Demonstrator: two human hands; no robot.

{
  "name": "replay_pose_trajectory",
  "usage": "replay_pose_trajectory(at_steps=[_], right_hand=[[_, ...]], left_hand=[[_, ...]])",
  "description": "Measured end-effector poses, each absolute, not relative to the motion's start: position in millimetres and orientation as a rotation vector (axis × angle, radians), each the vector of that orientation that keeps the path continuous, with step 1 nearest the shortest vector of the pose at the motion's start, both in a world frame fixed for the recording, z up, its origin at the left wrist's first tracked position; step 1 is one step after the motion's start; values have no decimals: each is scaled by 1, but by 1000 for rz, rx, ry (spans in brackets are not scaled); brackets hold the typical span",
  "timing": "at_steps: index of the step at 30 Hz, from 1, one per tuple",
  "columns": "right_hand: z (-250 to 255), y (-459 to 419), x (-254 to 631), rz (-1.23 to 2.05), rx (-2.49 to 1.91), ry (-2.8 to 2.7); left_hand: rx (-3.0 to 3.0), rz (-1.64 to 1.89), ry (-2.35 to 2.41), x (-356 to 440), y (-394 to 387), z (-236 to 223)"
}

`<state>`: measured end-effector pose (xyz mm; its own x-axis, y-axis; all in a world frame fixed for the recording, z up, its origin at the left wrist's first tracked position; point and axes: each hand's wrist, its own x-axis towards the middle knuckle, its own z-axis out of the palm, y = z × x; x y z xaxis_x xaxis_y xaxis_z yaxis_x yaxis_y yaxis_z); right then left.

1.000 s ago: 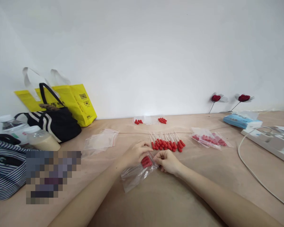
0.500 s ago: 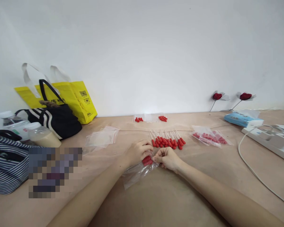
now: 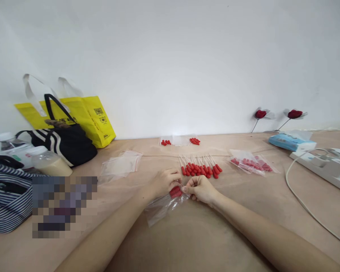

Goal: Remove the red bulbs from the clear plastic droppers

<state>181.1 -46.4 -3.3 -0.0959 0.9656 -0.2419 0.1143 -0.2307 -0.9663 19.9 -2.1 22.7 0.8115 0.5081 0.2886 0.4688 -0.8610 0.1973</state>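
Observation:
A clear plastic zip bag (image 3: 160, 211) is pinched between my two hands above the front of the table. Red-tipped pieces (image 3: 175, 192) show inside it. My left hand (image 3: 164, 183) is closed on the bag's upper left edge, its fingers curled over the top. At the right corner of the opening, my right hand (image 3: 201, 190) pinches the plastic between thumb and forefinger. Just beyond both hands lies a row of loose white sticks with red tips (image 3: 200, 169). My fingers hide part of the bag's mouth.
Flat zip bags (image 3: 121, 164) lie left. Filled bags (image 3: 251, 164) lie right, and more red-tipped sticks in bags (image 3: 195, 141) lie by the wall. A yellow bag (image 3: 99, 121), jars (image 3: 51, 162), tissues (image 3: 290, 141) and a white cable (image 3: 297, 200) flank the space.
Both hands keep hold of the bag, with only a slight shift of the fingers along its mouth. The view has moved a little; everything else stays put.

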Motion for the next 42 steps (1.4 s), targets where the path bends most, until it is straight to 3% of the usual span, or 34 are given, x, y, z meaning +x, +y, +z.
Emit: replay_pose_trajectory(at_steps=[10, 28, 31, 36, 42], right_hand=[[4, -39, 191, 1639, -1353, -1391], [-1, -40, 185, 1510, -1496, -1410], [-6, -41, 191, 1264, -1358, -1610], [-14, -44, 201, 434, -1040, -2152], [-19, -45, 199, -165, -955, -2265]], left_hand=[[2956, 519, 728, 19, -3, 14], [2969, 443, 691, 19, -1, 10], [2948, 473, 663, 19, -1, 11], [2901, 531, 684, 15, -1, 10], [2824, 641, 670, 13, -3, 9]])
